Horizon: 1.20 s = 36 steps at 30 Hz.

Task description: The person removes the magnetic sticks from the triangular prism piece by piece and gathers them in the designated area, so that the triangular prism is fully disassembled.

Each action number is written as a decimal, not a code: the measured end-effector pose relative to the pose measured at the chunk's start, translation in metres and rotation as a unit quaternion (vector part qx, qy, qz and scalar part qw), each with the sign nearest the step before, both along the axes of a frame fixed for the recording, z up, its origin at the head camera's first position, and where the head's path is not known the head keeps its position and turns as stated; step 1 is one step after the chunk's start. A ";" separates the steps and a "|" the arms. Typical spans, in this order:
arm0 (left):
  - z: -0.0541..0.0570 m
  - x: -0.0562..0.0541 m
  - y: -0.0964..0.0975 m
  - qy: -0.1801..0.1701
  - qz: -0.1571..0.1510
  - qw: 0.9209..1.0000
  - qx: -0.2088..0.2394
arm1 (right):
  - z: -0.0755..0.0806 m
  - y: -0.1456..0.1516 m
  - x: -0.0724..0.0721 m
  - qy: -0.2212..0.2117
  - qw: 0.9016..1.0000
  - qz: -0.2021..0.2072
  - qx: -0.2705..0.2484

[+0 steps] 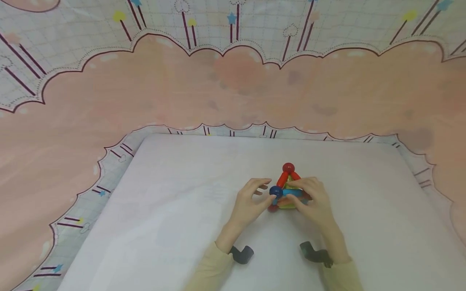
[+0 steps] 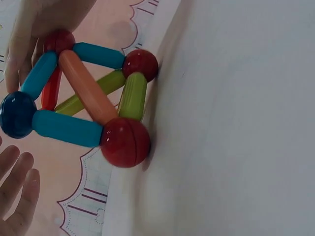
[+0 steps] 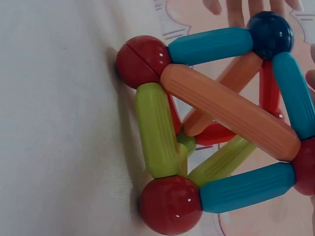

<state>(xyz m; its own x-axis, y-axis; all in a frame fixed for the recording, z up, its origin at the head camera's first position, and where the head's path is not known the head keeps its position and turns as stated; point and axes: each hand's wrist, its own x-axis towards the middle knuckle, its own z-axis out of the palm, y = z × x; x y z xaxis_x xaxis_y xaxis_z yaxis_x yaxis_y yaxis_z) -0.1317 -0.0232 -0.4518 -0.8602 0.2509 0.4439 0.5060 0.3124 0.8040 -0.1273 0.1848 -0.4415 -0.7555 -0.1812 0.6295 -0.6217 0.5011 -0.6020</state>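
A model of magnetic building sticks and balls (image 1: 282,180) stands on the white tabletop. Blue, orange, red and green sticks link red balls and one dark blue ball (image 3: 270,34). My right hand (image 1: 317,202) holds the model's near right side, its thumb by a blue stick (image 1: 292,192); part of that grip is hidden. To the left, my left hand (image 1: 248,201) has its fingers loosely bent, with the thumb tip close by the blue ball. In the left wrist view, some fingers (image 2: 19,189) hang apart from the model, below the blue ball.
The white tabletop (image 1: 156,210) spreads around the model. Behind it runs a patterned cloth (image 1: 233,93) with a scalloped edge. A dark curved piece (image 1: 242,255) sits at the left wrist, and another dark piece (image 1: 314,254) at the right wrist.
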 end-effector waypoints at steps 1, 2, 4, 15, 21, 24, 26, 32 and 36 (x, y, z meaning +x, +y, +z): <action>-0.001 0.000 0.001 -0.003 0.000 1.000 0.005 | -0.001 -0.001 -0.001 0.003 1.000 0.003 0.006; -0.002 0.001 0.001 -0.005 0.000 1.000 0.009 | -0.002 -0.001 -0.002 0.007 1.000 0.006 0.011; -0.004 0.001 0.002 -0.010 0.001 1.000 0.014 | -0.003 -0.002 -0.003 0.016 1.000 0.009 0.019; -0.012 0.001 0.009 -0.009 -0.015 1.000 0.016 | -0.004 -0.002 -0.006 0.056 0.996 0.001 0.072; -0.013 0.002 0.013 -0.021 -0.003 1.000 0.013 | -0.002 -0.005 -0.007 0.098 0.992 -0.003 0.085; -0.013 0.002 0.014 -0.017 0.002 1.000 0.018 | -0.002 -0.006 -0.008 0.112 0.990 -0.005 0.084; -0.014 0.002 0.016 -0.010 0.004 1.000 0.024 | -0.003 -0.006 -0.008 0.118 0.989 -0.008 0.083; -0.017 0.002 0.021 0.009 0.002 0.999 0.046 | -0.003 -0.005 -0.007 0.118 0.989 -0.014 0.083; -0.019 0.001 0.024 0.013 0.005 0.998 0.056 | -0.003 -0.003 -0.006 0.109 0.990 -0.017 0.087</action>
